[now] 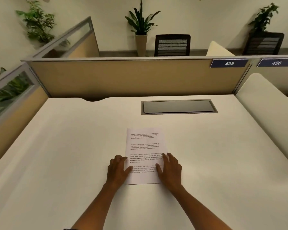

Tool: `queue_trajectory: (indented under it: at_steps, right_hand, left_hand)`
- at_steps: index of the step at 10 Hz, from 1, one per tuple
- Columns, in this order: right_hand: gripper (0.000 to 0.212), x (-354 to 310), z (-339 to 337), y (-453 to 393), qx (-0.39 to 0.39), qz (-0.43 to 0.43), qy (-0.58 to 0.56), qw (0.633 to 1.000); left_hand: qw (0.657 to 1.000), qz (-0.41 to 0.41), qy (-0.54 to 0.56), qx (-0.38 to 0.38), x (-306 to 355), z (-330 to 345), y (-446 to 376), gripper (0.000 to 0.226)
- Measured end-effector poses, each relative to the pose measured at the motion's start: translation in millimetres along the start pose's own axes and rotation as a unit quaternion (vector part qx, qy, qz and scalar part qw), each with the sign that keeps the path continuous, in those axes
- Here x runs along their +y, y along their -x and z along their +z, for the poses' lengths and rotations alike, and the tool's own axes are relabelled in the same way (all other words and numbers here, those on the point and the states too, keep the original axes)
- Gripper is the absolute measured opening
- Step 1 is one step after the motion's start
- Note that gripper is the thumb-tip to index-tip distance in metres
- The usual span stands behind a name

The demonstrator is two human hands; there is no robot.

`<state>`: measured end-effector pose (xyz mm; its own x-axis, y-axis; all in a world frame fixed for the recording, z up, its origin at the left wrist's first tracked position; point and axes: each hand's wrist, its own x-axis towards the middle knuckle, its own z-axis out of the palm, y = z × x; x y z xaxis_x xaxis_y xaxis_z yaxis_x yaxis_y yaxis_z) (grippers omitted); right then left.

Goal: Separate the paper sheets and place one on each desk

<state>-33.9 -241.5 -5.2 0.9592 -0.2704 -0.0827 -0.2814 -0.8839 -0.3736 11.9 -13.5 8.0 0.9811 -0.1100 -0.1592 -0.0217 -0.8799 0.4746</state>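
Note:
A printed paper sheet (144, 146) lies flat on the cream desk (65, 155), lengthwise away from me, near the middle. My left hand (117, 170) rests palm down on the sheet's lower left edge, fingers spread. My right hand (170, 168) lies flat on its lower right edge, thumb on the paper. Neither hand grips the paper. Whether more than one sheet lies there I cannot tell.
A grey cable hatch (178, 107) is set into the desk behind the sheet. A tan partition (123, 78) with tags 435 (229, 63) and 436 (276, 63) closes the back. A cream divider (266, 110) separates the desk to the right. Chairs and plants stand beyond.

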Motion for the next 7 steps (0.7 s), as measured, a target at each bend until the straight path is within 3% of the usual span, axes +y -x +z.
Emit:
queue_trajectory:
  at_steps: [2,3,5,7]
  right_hand:
    - [0.068,3,19,7,-0.047,-0.032,0.057,0.997]
    - [0.069,1,21,6,-0.050,-0.029,0.059,0.997]
    - [0.073,-1,19,10,-0.036,-0.014,0.059,0.997]
    - [0.078,-27,-16,-14,0.030,-0.032,0.061,0.997]
  left_hand:
    - [0.993,0.047,-0.083,-0.077,-10,13,7,0.077]
    - [0.988,0.060,-0.102,-0.094,-16,15,8,0.078]
    - [0.990,0.077,-0.081,-0.087,-18,11,10,0.075]
    - [0.988,0.113,-0.102,-0.022,-9,-21,-12,0.080]
